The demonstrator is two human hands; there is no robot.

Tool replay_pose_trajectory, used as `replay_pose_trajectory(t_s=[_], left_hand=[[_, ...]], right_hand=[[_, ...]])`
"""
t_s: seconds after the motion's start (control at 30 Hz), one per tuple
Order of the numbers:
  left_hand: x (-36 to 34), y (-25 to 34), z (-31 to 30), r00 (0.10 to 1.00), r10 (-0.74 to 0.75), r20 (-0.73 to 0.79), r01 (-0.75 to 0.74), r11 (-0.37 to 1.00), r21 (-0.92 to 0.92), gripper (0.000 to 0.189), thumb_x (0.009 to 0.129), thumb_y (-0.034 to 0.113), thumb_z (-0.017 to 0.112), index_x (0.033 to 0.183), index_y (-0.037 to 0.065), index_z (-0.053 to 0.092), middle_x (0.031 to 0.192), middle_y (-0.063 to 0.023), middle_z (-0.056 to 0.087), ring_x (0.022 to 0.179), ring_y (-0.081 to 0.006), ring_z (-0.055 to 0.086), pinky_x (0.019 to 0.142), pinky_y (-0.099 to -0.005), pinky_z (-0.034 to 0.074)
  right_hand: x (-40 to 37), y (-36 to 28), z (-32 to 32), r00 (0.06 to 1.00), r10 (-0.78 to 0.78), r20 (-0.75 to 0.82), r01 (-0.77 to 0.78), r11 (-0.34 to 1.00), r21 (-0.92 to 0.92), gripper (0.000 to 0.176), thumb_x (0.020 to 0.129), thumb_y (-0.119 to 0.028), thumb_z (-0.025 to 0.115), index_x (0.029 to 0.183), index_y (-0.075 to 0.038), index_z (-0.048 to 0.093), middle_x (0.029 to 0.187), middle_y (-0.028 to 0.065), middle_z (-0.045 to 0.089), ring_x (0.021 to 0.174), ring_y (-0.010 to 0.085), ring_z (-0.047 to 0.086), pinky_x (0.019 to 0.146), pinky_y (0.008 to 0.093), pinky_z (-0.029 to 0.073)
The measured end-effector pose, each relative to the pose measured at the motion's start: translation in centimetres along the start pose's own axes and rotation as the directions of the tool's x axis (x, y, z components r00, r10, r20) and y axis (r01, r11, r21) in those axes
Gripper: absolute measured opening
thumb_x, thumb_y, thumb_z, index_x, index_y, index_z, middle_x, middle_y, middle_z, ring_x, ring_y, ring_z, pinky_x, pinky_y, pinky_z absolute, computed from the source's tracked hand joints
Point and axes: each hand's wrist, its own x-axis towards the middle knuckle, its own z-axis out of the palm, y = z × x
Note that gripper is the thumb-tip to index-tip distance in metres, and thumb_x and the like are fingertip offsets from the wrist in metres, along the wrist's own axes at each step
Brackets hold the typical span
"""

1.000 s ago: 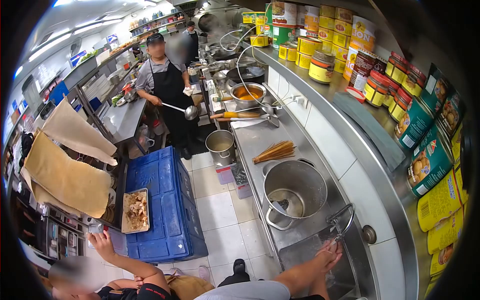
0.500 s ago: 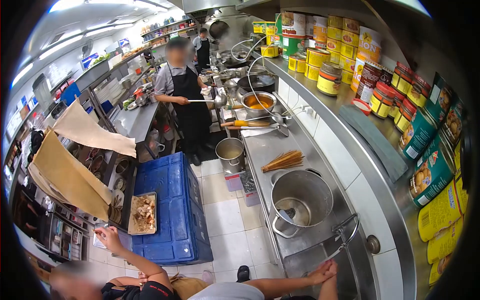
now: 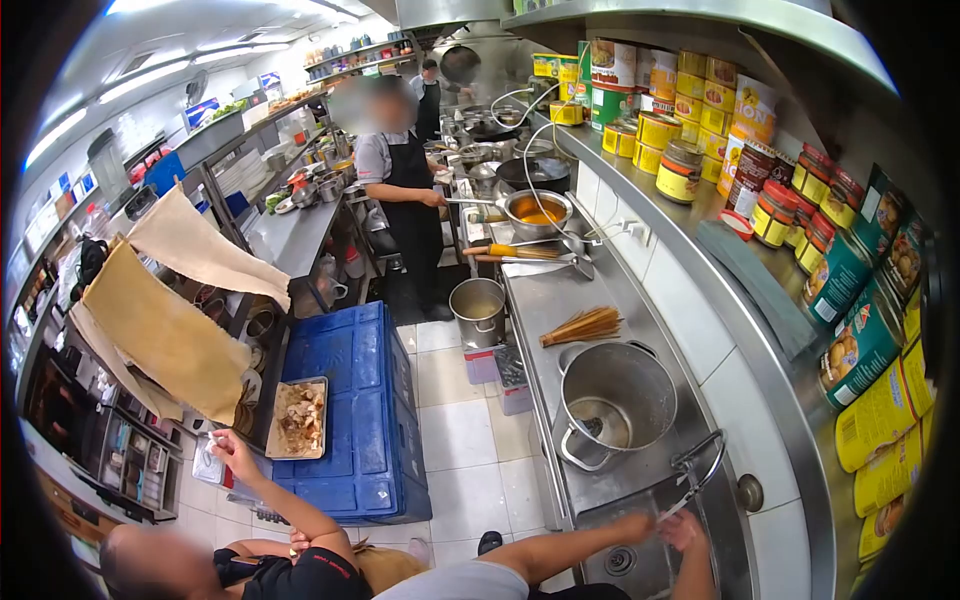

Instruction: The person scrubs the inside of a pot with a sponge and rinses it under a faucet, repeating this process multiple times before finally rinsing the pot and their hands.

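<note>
My left hand [image 3: 636, 527] and my right hand [image 3: 684, 531] are held over the steel sink [image 3: 640, 565], one on each side of a thin stream of water [image 3: 684, 500]. The stream falls from a curved metal tap [image 3: 706, 447] and meets the fingers of my right hand, which are spread. My left hand is close beside it, fingers pointing toward the water, and nothing shows in either hand. Behind the sink, a large steel pot [image 3: 592, 464] with a little liquid and a dark thing in its bottom stands on the counter.
A bamboo brush [image 3: 582, 326] lies beyond the pot. Cans [image 3: 848, 350] line the shelf on the right. At left, a person's raised hand [image 3: 236, 456] is near a tray of food pieces [image 3: 300, 388] on a blue bin [image 3: 350, 352]. Another person [image 3: 405, 190] stands at the stoves.
My hands have come apart from being together and moved slightly up toward the water stream. The sink drain now shows. The person at the stoves has lowered the ladle to the bowl of orange liquid.
</note>
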Motion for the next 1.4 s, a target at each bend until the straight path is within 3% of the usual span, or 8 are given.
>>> replay_pose_trajectory(t_s=[0.27, 0.53, 0.77, 0.87, 1.0, 1.13, 1.27, 1.4], left_hand=[[-9.7, 1.3, 1.1, 0.811, -0.196, 0.551, -0.048, 0.916, 0.397, 0.052, 0.084, 0.023, 0.059, 0.136, 0.014, 0.055, 0.130, -0.0127, 0.061, 0.116, -0.0344, 0.061, 0.095, -0.0566, 0.047], [-13.6, 1.1, -4.0, 0.975, 0.108, 0.195, -0.061, 0.971, -0.233, 0.042, 0.082, 0.022, 0.065, 0.121, 0.006, 0.063, 0.108, -0.0192, 0.068, 0.102, -0.0364, 0.066, 0.087, -0.0455, 0.052], [-19.3, 1.0, -5.0, 0.999, -0.016, -0.052, 0.021, 0.995, 0.100, 0.039, 0.089, 0.031, 0.065, 0.118, 0.006, 0.064, 0.105, -0.0166, 0.068, 0.098, -0.0297, 0.067, 0.084, -0.0425, 0.052], [-23.4, 9.4, -7.3, 0.984, -0.146, 0.100, 0.169, 0.623, -0.764, 0.043, 0.096, 0.043, 0.058, 0.127, 0.012, 0.061, 0.111, -0.0073, 0.070, 0.103, -0.0222, 0.066, 0.087, -0.0409, 0.052], [-25.0, 8.3, -2.8, 0.924, -0.360, 0.125, 0.246, 0.814, 0.527, 0.044, 0.092, 0.040, 0.060, 0.131, 0.019, 0.059, 0.116, -0.0129, 0.069, 0.102, -0.0324, 0.068, 0.085, -0.0474, 0.054], [-27.0, 1.5, 3.9, 0.904, -0.384, 0.186, 0.282, 0.864, 0.417, 0.044, 0.090, 0.037, 0.061, 0.131, 0.021, 0.059, 0.118, -0.0140, 0.068, 0.107, -0.0361, 0.065, 0.089, -0.0499, 0.053], [-32.0, 0.2, 6.6, 0.900, -0.414, 0.136, 0.361, 0.884, 0.298, 0.046, 0.092, 0.038, 0.059, 0.135, 0.019, 0.057, 0.121, -0.0143, 0.067, 0.114, -0.0361, 0.062, 0.096, -0.0478, 0.050], [-38.7, -1.7, 9.1, 0.927, -0.365, 0.088, 0.346, 0.921, 0.182, 0.050, 0.091, 0.041, 0.062, 0.132, 0.013, 0.058, 0.118, -0.0167, 0.068, 0.111, -0.0360, 0.063, 0.095, -0.0464, 0.050]], right_hand=[[5.2, -8.2, 4.2, 0.998, -0.031, -0.062, 0.060, 0.845, 0.532, 0.026, 0.089, -0.035, 0.058, 0.105, -0.015, 0.057, 0.103, 0.0091, 0.064, 0.099, 0.0273, 0.064, 0.086, 0.0493, 0.048], [2.3, -13.4, 4.2, 0.998, -0.039, -0.049, 0.062, 0.662, 0.747, 0.033, 0.090, -0.017, 0.048, 0.115, 0.003, 0.056, 0.109, 0.0163, 0.066, 0.093, 0.0282, 0.068, 0.084, 0.0436, 0.053], [-1.1, -9.0, 5.1, 0.909, -0.415, 0.035, 0.200, 0.508, 0.838, 0.033, 0.092, -0.023, 0.054, 0.115, 0.000, 0.061, 0.108, 0.0124, 0.069, 0.096, 0.0254, 0.068, 0.086, 0.0413, 0.055], [4.6, 2.7, 0.7, 0.985, -0.173, 0.020, 0.129, 0.799, 0.588, 0.030, 0.092, -0.032, 0.054, 0.107, -0.010, 0.069, 0.084, 0.0046, 0.072, 0.067, 0.0233, 0.065, 0.060, 0.0395, 0.054], [2.3, 10.8, 1.8, 0.941, 0.135, -0.309, -0.108, 0.989, 0.102, 0.033, 0.090, -0.030, 0.060, 0.115, -0.010, 0.064, 0.093, 0.0046, 0.067, 0.083, 0.0269, 0.063, 0.071, 0.0437, 0.051], [-5.1, 7.8, 6.6, 0.973, -0.167, -0.161, 0.142, 0.978, -0.154, 0.038, 0.090, -0.029, 0.062, 0.125, -0.014, 0.058, 0.109, 0.0018, 0.062, 0.102, 0.0262, 0.059, 0.085, 0.0458, 0.049], [-19.4, 3.3, 12.6, 0.882, -0.468, 0.056, 0.435, 0.855, 0.282, 0.027, 0.090, -0.033, 0.062, 0.113, -0.018, 0.062, 0.100, 0.0002, 0.063, 0.094, 0.0205, 0.061, 0.084, 0.0436, 0.051], [-18.3, 8.4, 7.6, 0.956, -0.269, 0.116, 0.245, 0.952, 0.185, 0.033, 0.085, -0.036, 0.068, 0.113, -0.019, 0.066, 0.105, 0.0025, 0.067, 0.101, 0.0215, 0.063, 0.086, 0.0462, 0.051]])
